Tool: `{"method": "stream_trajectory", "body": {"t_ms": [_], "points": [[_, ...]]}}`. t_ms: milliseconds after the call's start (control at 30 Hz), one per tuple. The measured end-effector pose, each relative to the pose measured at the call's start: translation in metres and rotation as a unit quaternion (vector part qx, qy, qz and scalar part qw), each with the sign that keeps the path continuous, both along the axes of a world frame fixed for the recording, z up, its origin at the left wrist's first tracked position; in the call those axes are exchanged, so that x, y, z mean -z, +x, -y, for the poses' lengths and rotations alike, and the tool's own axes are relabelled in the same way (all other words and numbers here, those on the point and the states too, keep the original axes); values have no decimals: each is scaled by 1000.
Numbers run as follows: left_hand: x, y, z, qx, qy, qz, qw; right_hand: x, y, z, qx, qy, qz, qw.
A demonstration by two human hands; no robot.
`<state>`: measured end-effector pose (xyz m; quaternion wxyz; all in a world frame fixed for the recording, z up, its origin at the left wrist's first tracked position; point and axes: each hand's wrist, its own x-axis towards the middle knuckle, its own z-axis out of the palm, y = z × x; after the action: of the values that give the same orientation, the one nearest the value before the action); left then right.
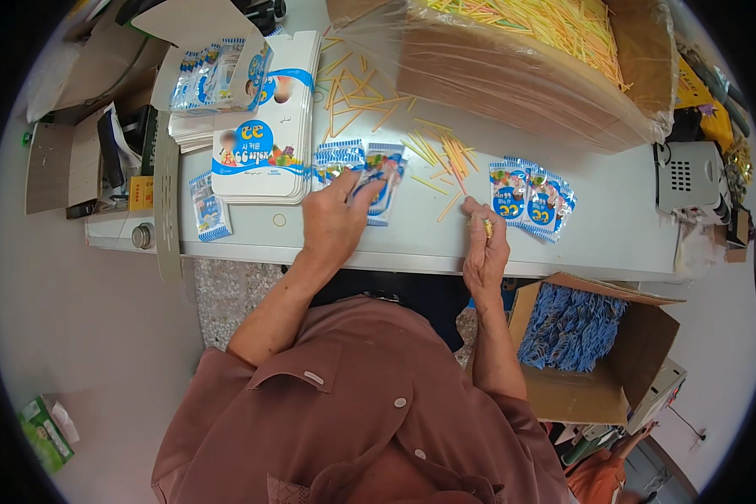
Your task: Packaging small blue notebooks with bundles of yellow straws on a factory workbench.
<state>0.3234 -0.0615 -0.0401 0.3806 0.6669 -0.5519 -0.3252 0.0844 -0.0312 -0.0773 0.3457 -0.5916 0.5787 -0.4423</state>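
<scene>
The left hand [334, 220] is pressing flat on a blue-and-white plastic sachet [384, 191]; the right hand [485, 244] is pinching thin yellow sticks [487, 228], which are likely slipping loose onto the white counter [613, 227].

My white worktable [563, 244] carries a big cardboard box [521, 76] at its far edge. Just before the box, loose yellow sticks [441, 155] lie scattered. To the box's left sits a stack of printed cards [265, 143]; small blue-and-white sachets [533, 197] fan out in front of the box.
</scene>
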Motion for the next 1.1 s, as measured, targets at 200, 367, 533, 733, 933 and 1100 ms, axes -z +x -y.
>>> {"method": "stream_trajectory", "body": {"t_ms": [200, 367, 533, 733, 933, 1100], "points": [[-3, 24, -2, 0, -89, 257, 962, -3, 0, 0, 5, 11, -2, 1000], [-5, 23, -3, -59, -131, 285, 948, -4, 0, 1, 7, 13, -4, 1000], [0, 35, -4, -73, -179, 191, 962, -4, 0, 2, 7, 5, -5, 1000], [-17, 44, -5, -2, -50, 325, 944, -4, 1, 1, 10, 12, 1, 1000], [-42, 45, -7, 19, 28, 367, 929, -7, 2, 2, 13, 20, 13, 1000], [-59, 57, -12, -50, -127, 161, 977, -15, 1, 3, 53, 50, 61, 995]]}}
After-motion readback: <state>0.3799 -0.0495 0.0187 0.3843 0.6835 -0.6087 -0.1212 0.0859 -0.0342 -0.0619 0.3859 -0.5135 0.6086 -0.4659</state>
